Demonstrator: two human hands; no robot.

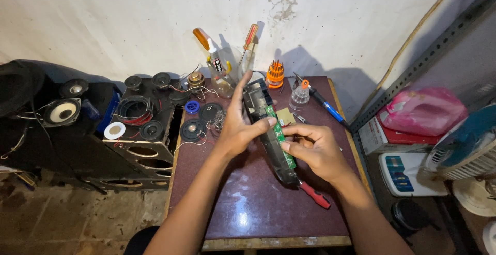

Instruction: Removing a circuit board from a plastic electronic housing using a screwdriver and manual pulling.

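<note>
Over the middle of the maroon counter (258,203) we hold a long black casing (268,136) with a green circuit board (279,136) lying along its open side, its far end tilted up and away from us. Our left hand (238,128) wraps the casing from the left, fingers stretched up along it and the thumb pressed on the board. Our right hand (315,149) grips the near half from the right, thumb and fingertips pinched against the board's edge. Both hands are closed on the casing, a short way apart from each other.

Just beneath the casing's near end lies a red-handled tool (315,195) on the counter. At the far edge stand an orange screwdriver bit holder (275,74), a small clear bottle with an orange cap (299,96), a blue-handled screwdriver (326,106) and a glue bottle (215,61) leaning on the wall. Small round speaker parts (192,129) lie at the far left of the counter. Left of it stands a black speaker cabinet (142,146), and far right a pink plastic bag (423,110) rests on a shelf.
</note>
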